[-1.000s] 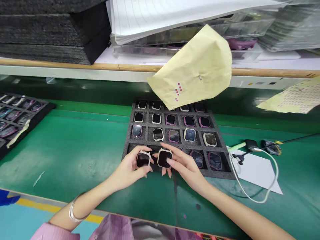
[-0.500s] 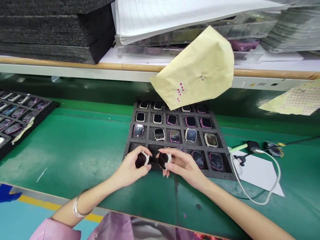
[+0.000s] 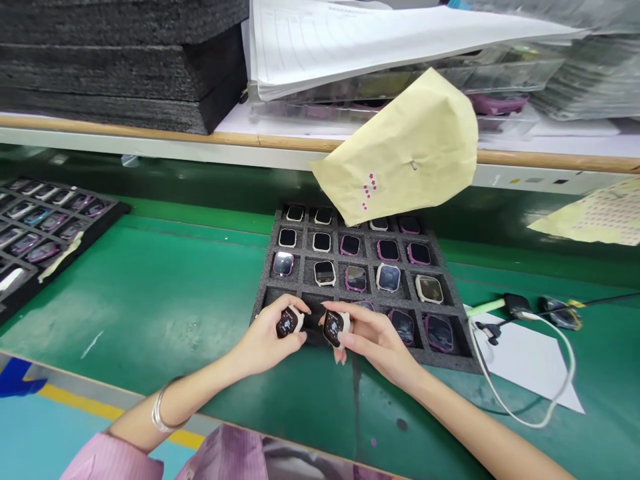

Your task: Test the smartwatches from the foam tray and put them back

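Observation:
My left hand (image 3: 270, 337) is closed round a light-framed smartwatch (image 3: 289, 321), thumb and fingers on its edges. A second light-framed smartwatch (image 3: 334, 327) is gripped by my right hand (image 3: 373, 333), with the thumb at its lower right edge. Both screens are lit and show a small picture on black. The two watches are held side by side, apart, over the front row of a dark foam tray (image 3: 367, 265). Strapless watches with white or purple frames lie in its compartments, such as a purple one (image 3: 356, 278). My hands hide part of the front row.
Another foam tray (image 3: 107, 208) of watches sits at the far left. Yellow paper (image 3: 400, 157) hangs from the shelf edge (image 3: 280, 141) over the tray's back. A white cable (image 3: 570, 360) and a white sheet (image 3: 535, 373) lie to the right. Black foam blocks (image 3: 100, 73) are stacked above.
Both watch screens were dark and are now lit with a picture. My hands keep their hold and their place over the tray. The whole view has shifted slightly.

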`<state>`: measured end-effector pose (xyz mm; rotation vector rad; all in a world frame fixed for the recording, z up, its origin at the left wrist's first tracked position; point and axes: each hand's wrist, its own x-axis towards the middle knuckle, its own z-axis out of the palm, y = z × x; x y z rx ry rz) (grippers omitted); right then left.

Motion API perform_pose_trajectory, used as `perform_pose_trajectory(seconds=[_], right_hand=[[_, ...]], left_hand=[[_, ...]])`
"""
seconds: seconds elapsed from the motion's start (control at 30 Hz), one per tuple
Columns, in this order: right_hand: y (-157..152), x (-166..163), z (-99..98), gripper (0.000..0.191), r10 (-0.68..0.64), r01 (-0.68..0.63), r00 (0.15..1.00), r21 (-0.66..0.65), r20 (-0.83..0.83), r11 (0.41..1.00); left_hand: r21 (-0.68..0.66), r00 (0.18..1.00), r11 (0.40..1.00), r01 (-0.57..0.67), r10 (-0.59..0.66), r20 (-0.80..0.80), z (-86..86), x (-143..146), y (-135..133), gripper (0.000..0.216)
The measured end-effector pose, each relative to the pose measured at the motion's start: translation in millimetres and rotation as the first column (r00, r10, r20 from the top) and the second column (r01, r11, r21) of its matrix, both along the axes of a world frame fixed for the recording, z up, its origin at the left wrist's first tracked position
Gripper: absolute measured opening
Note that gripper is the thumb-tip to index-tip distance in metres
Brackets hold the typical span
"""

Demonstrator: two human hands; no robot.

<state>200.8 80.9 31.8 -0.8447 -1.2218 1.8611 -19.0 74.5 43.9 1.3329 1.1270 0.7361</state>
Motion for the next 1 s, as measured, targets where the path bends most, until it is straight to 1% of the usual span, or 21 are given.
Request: perform_pose_trajectory(seconds=[0.07, 0.17, 0.3, 0.43, 0.57, 0.7, 0.87, 1.0], right_hand=[[0.1, 0.1, -0.1, 0.045, 0.005, -0.005, 1.0, 0.003, 0.0, 1.0], [0.5, -0.1, 0.5, 0.042, 0.01, -0.01, 1.0, 0.006, -0.003, 1.0], [0.8, -0.5, 1.9, 0.044, 0.02, -0.02, 1.0, 0.011, -0.008, 1.0], [1.2, -0.2, 1.3, 0.045, 0.029, -0.029, 1.0, 0.015, -0.004, 0.999], [1.4, 0.4, -0.2, 0.047, 0.028, -0.028, 1.0, 0.019, -0.003, 0.999], [0.9, 0.8, 0.0, 0.045, 0.029, -0.029, 1.0, 0.023, 0.012, 0.999], [0.3, 1.0, 0.5, 0.05, 0.024, -0.025, 0.999, 0.023, 0.037, 0.999], [0.8, 1.2, 0.5, 0.045, 0.03, -0.032, 0.999, 0.031, 0.042, 0.999]], left_hand=[[-0.005, 1.0, 1.0, 0.003, -0.003, 0.014, 0.6, -0.1, 0.4, 0.027], [-0.033, 0.999, 0.999, 0.04, -0.039, 0.029, 0.5, -0.3, 0.4, 0.025], [-0.003, 1.0, 1.0, -0.002, 0.002, 0.019, 0.0, -0.3, 0.2, 0.024], [-0.02, 1.0, 1.0, 0.016, -0.016, 0.014, -0.2, -0.6, 0.2, 0.023], [0.007, 1.0, 1.0, 0.017, -0.018, 0.022, -1.5, -1.6, 0.2, 0.028], [0.0, 0.999, 0.999, 0.046, -0.046, 0.001, -1.8, -2.3, -0.1, 0.025], [0.025, 1.0, 1.0, 0.015, -0.015, 0.001, 0.0, -1.6, -1.3, 0.027], [0.0, 1.0, 1.0, 0.016, -0.016, -0.008, 0.0, -1.0, -1.1, 0.024]])
